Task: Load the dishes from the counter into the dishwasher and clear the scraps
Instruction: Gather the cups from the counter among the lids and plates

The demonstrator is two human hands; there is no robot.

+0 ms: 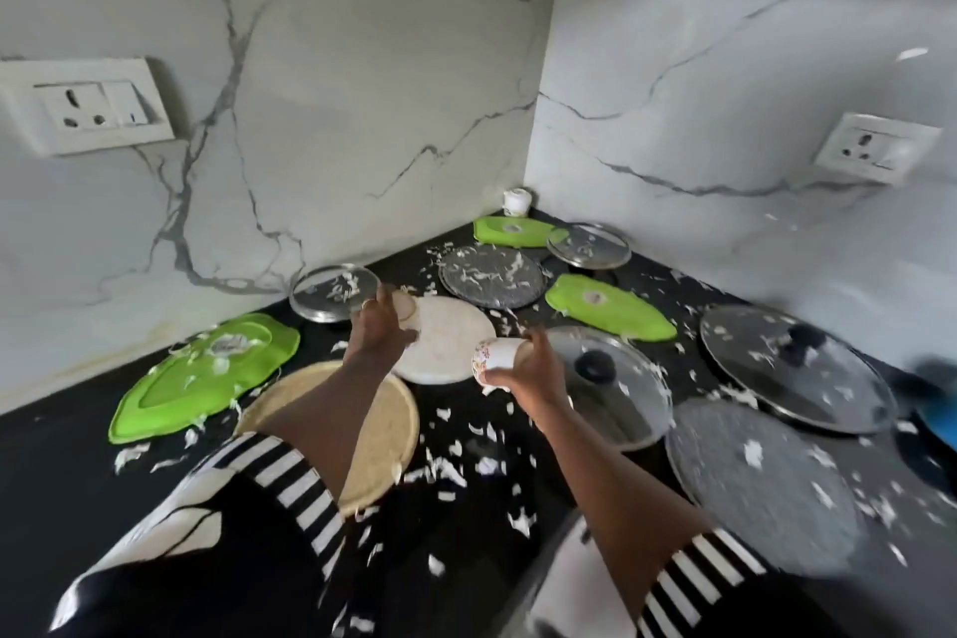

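Gripped a floral cup (489, 359) in the right hand (533, 373), fingers (532, 341) curled round it, above the black counter (62, 451) strewn with pale scraps (445, 471); clasped a small beige cup (406, 315) in the left hand (378, 329) over the white plate (450, 347). Ringed by glass lids (621, 394).

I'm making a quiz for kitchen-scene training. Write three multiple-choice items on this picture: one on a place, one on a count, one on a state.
1. Where does the small white jar stand? A. the counter's back corner B. in a sink C. on a shelf
2. How many green lids lie there? A. one B. three C. five
3. What is the right hand doing? A. hanging idle B. lying flat C. gripping a floral cup
Answers: 1 A, it sits at the far corner; 2 B, one left, one back, one mid-right; 3 C, fingers curl round it.
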